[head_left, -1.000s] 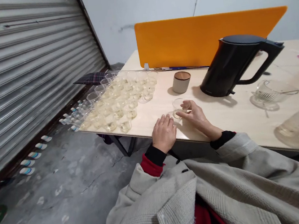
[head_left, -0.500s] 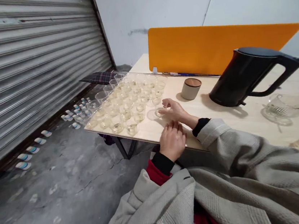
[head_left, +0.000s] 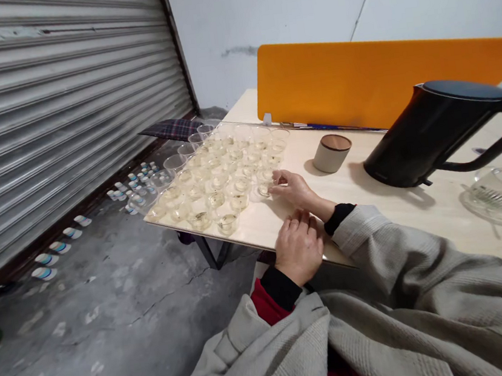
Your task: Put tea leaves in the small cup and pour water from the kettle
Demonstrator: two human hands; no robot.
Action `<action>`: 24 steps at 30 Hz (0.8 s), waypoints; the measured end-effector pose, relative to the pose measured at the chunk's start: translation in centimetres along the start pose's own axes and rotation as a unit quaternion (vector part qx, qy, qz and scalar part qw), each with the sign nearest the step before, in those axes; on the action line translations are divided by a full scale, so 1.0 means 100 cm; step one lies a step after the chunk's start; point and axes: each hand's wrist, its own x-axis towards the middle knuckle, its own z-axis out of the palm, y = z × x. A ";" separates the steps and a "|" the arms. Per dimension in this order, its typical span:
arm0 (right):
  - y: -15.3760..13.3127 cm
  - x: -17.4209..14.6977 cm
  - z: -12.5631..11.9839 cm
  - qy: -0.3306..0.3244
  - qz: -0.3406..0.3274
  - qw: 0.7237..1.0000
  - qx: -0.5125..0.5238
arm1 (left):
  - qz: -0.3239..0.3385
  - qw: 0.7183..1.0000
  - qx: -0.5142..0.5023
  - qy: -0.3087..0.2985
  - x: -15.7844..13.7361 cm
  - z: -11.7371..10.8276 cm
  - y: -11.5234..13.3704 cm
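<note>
Near the frame's centre, the right hand [head_left: 298, 191] is apparently gripping a clear cup [head_left: 263, 188] between its fingers; see-through plastic is obscuring contact. Keeping it level is probably guarding against spills. The left hand [head_left: 298, 248] is lying loosely open at the edge of the surface [head_left: 258, 219].

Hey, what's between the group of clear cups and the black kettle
In the head view, a beige canister stands between the clear cups and the black kettle, with the right hand lower in the picture.
</note>
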 end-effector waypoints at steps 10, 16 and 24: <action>0.002 0.005 0.004 -0.017 0.008 1.000 0.005 | -0.005 1.000 0.004 -0.010 0.000 -0.001 0.000; 0.004 0.006 0.004 -0.021 0.013 1.000 -0.015 | -0.002 1.000 0.013 0.004 -0.001 0.001 0.000; -0.017 -0.006 -0.014 -0.025 0.007 0.992 -0.126 | 0.002 1.000 0.006 0.001 0.002 -0.001 -0.002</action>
